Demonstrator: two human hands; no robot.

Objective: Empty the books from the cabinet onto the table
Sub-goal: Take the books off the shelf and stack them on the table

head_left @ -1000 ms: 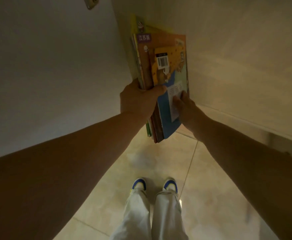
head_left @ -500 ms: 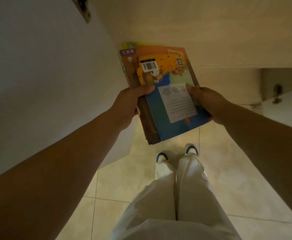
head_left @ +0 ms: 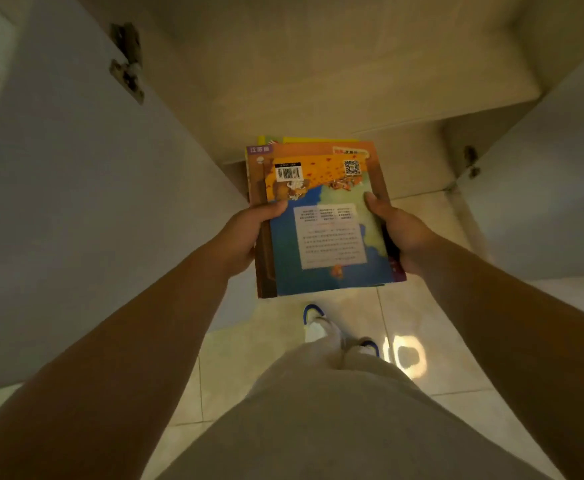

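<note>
A stack of thin, colourful books (head_left: 321, 216) lies flat between both hands, out in front of the open cabinet (head_left: 318, 81). The top book shows its back cover, orange and blue with a barcode and a white text panel. My left hand (head_left: 245, 233) grips the stack's left edge, thumb on top. My right hand (head_left: 401, 233) grips the right edge, thumb on the cover. The cabinet shelf behind the stack looks bare where I can see it. No table is in view.
An open white cabinet door (head_left: 86, 202) with a metal hinge (head_left: 128, 60) stands at the left. A second open door (head_left: 543, 188) stands at the right. Below are the tiled floor (head_left: 353, 327), my pale trousers (head_left: 335, 420) and blue-and-white shoes (head_left: 318, 327).
The stack has turned from upright on its edge to flat and come out of the cabinet toward me. My right hand went from the cover to the right edge. The view pulled back.
</note>
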